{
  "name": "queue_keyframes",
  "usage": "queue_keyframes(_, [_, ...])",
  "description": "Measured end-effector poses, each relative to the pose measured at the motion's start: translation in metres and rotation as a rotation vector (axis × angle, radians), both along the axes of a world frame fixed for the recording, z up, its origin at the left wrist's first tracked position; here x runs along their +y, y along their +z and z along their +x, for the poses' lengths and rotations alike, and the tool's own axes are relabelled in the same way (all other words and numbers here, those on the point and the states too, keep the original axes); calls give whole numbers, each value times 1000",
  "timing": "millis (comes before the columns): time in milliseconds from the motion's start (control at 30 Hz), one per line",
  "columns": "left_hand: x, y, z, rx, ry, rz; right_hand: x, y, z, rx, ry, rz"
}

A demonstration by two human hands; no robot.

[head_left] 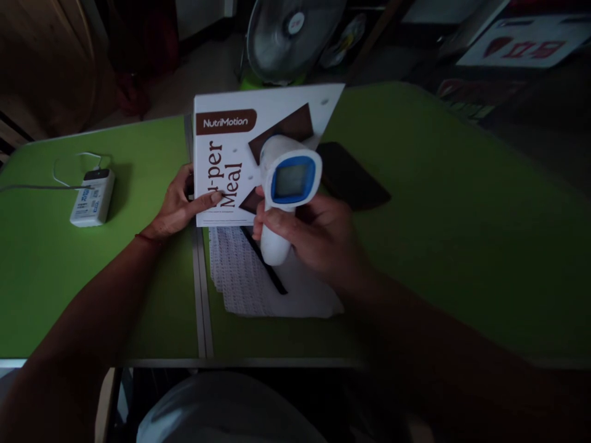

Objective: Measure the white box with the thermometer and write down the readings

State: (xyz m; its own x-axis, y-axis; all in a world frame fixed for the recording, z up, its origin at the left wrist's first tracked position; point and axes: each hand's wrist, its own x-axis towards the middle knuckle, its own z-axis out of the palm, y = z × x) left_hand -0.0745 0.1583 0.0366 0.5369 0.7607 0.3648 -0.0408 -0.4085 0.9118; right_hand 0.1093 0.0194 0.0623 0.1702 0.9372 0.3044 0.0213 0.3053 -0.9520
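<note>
My left hand (187, 200) grips the lower left edge of a white box (231, 147) printed "NutriMotion" and "Meal", thumb on its front face. The box is held upright over the table. Wrapped round the handle of a white infrared thermometer (277, 246) is my right hand (318, 234). The thermometer's blue-rimmed screen faces me and looks blank, and its body hides part of the box's front. Below the box lies a pale patterned cloth or sheet (244, 271), with a thin black stick-like thing (272, 274) across it.
A white power bank (93, 200) with a cable plugged in lies on the green table (152, 295) at left. A dark flat thing (355, 175) rests behind my right hand. Beyond the table's far edge stands a fan (290, 43). A metal seam divides the tabletop.
</note>
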Motion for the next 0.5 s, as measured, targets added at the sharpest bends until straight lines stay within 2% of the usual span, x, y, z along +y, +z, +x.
queue_keyframes(67, [0, 0, -1, -27, 18, -5, -1, 7, 3, 4, -4, -21])
queue_keyframes(133, [2, -2, -2, -61, 38, -12, -1, 13, 13, -89, -12, -56])
queue_keyframes(167, [4, -3, -3, -81, 51, -16, 0, 16, 20, -177, -22, -84])
queue_keyframes(267, [13, -10, -7, -130, 90, 1, 5, 18, 48, -454, -27, -304])
queue_keyframes(367, [23, -17, -13, -135, 94, 29, 14, 16, 64, -841, -33, -539])
queue_keyframes(433, [29, -21, -18, -116, 85, 33, 19, 13, 65, -1062, -81, -622])
queue_keyframes(500, [33, -24, -21, -85, 73, 51, 22, 9, 60, -1185, -123, -655])
